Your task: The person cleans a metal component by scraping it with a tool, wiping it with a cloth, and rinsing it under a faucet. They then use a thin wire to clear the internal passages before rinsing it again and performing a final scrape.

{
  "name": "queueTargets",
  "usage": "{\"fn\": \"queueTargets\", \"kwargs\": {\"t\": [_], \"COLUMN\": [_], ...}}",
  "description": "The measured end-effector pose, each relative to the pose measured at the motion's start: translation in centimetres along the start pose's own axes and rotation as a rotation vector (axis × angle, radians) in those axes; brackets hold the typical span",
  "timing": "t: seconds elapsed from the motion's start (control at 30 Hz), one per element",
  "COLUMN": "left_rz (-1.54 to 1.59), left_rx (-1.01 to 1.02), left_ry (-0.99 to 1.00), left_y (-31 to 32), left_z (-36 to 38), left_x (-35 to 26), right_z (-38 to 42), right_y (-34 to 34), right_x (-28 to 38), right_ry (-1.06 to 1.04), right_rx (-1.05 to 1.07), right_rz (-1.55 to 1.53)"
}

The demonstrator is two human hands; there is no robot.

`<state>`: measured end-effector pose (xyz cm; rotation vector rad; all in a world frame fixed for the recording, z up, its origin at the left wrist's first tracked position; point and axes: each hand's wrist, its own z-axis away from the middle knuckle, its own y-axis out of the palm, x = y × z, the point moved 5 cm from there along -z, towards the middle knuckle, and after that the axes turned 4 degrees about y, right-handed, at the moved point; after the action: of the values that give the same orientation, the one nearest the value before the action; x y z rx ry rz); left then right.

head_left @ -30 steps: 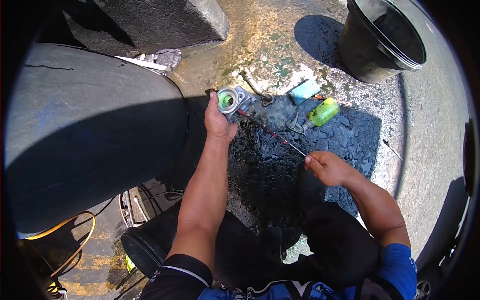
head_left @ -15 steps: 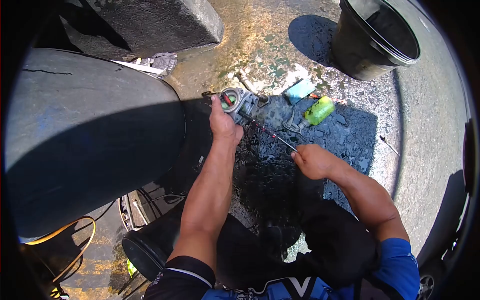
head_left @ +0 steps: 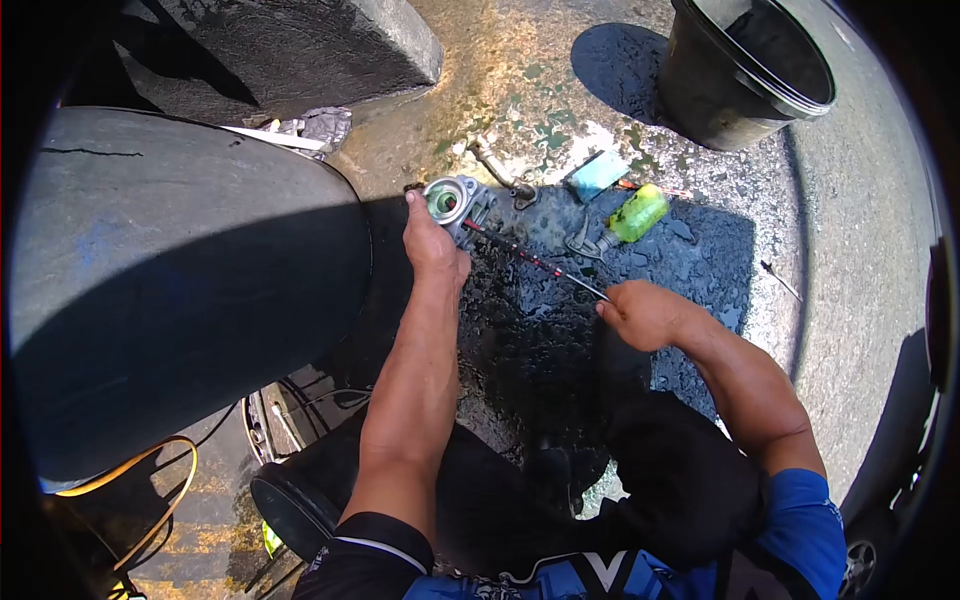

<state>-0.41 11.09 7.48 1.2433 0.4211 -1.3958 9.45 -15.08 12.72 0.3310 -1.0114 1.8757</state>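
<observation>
My left hand (head_left: 433,245) is closed round a silver metal housing (head_left: 470,190) with a round bore facing up; it looks like a throttle body. My thumb lies along its left edge, and the other fingers are mostly hidden beneath. A slim brush-like rod (head_left: 540,263), banded red and black toward its far end, slants from my right hand (head_left: 645,312) to the housing's lower right side. Its bare metal end is gripped in my closed right fist. The rod's tip meets the side of the housing; how deep it reaches is hidden.
On the wet ground beyond lie a curved metal pipe (head_left: 492,162), a blue sponge-like block (head_left: 598,176) and a yellow-green spray bottle (head_left: 637,213). A black bucket (head_left: 715,105) stands at the upper right. A large dark rounded object (head_left: 200,290) fills the left, beside a concrete block (head_left: 400,45).
The red part of the rod that showed inside the bore is no longer seen there. My right hand has shifted slightly right, and the housing slightly left.
</observation>
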Motion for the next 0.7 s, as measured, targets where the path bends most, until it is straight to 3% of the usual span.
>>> {"fn": "queueTargets", "kwargs": {"t": [0.13, 0.27, 0.3, 0.4, 0.53, 0.63, 0.7], "left_rz": [0.064, 0.084, -0.037, -0.046, 0.152, 0.215, 0.228], "left_rx": [0.068, -0.131, -0.156, -0.183, -0.204, -0.177, -0.201], "left_ry": [0.005, -0.094, -0.022, -0.073, -0.229, -0.196, -0.192], "left_y": [1.0, 1.5, 0.4, 0.0, 1.6, 1.8, 1.4], "left_z": [-0.1, 0.9, -0.2, 0.3, 1.7, 1.7, 1.6], "left_x": [-0.8, 0.6, 0.8, 0.1, 0.1, 0.3, 0.4], "right_z": [0.7, -0.7, -0.4, 1.6, 0.5, -0.4, -0.4], "right_y": [-0.6, -0.4, -0.8, -3.8, -4.1, -3.7, -3.2], "right_x": [-0.7, -0.6, -0.8, 1.2, 1.0, 0.2, -0.3], "right_ry": [-0.057, -0.03, 0.063, 0.068, 0.05, -0.002, 0.018], "right_rx": [-0.043, -0.116, -0.205, -0.353, -0.461, -0.593, -0.461], "right_rz": [0.021, 0.114, 0.173, 0.242, 0.307, 0.332, 0.283]}}
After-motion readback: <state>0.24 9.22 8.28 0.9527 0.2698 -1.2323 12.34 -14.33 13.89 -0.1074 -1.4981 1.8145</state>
